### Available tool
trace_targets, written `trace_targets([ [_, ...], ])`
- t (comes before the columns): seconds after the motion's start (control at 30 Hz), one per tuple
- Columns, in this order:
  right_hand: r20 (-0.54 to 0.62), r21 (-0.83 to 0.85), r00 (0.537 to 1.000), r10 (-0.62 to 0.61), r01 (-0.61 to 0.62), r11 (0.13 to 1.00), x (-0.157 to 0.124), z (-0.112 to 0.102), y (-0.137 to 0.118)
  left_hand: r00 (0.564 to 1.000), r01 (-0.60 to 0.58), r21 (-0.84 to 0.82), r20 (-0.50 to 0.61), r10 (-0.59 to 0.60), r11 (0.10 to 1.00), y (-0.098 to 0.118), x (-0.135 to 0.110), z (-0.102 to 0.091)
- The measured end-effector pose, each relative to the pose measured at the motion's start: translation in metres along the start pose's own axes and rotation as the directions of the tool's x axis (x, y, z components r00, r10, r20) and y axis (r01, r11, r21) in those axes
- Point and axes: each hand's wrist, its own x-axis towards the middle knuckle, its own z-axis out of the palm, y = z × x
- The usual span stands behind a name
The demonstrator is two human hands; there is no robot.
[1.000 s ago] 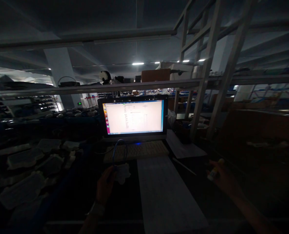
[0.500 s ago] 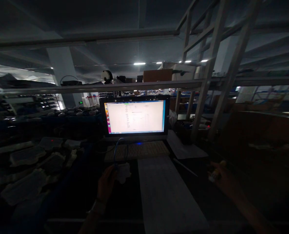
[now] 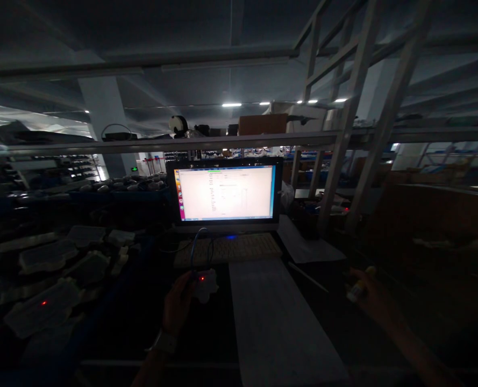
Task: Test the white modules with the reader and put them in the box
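The scene is very dark. My left hand (image 3: 177, 306) is closed on a small pale device (image 3: 205, 284) with a red light on it, and a blue cable (image 3: 200, 248) loops up from it toward the keyboard. My right hand (image 3: 373, 298) is out to the right, closed round a small white and yellow tube-like object (image 3: 358, 287). Both hands hover above a dark bench in front of a lit monitor (image 3: 226, 192) and a pale keyboard (image 3: 228, 249).
A long grey board (image 3: 279, 322) lies between my hands. Several pale flat devices (image 3: 45, 309) are spread over the bench at left, one showing a red light. A metal frame (image 3: 343, 123) and a shelf rail cross above the monitor.
A red light has come on at the device in my left hand, and another on a device at left. Both hands stay nearly still while the view drifts slightly.
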Motion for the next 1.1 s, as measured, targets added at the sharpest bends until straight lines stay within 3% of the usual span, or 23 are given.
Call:
trace_targets([
  [0.4, 0.034, -0.003, 0.999, -0.021, 0.021, 1.0, -0.001, 0.003, 0.009, 0.997, -0.066, 0.014, -0.033, 0.066, 0.998, -0.011, 0.0, 0.003],
  [0.67, 0.089, -0.025, 0.996, -0.03, 0.032, 0.999, -0.001, -0.005, -0.001, 0.999, -0.042, -0.016, -0.027, 0.042, 0.999, -0.011, -0.001, 0.003],
  [0.83, 0.067, -0.041, 0.996, -0.06, 0.062, 0.997, -0.001, -0.009, -0.005, 1.0, -0.008, -0.038, 0.003, 0.008, 0.999, -0.008, 0.0, 0.001],
  [1.1, 0.069, -0.012, 0.998, 0.016, -0.015, 1.0, -0.001, -0.008, -0.01, 0.999, -0.032, -0.018, -0.031, 0.032, 0.999, -0.011, 0.0, 0.003],
])
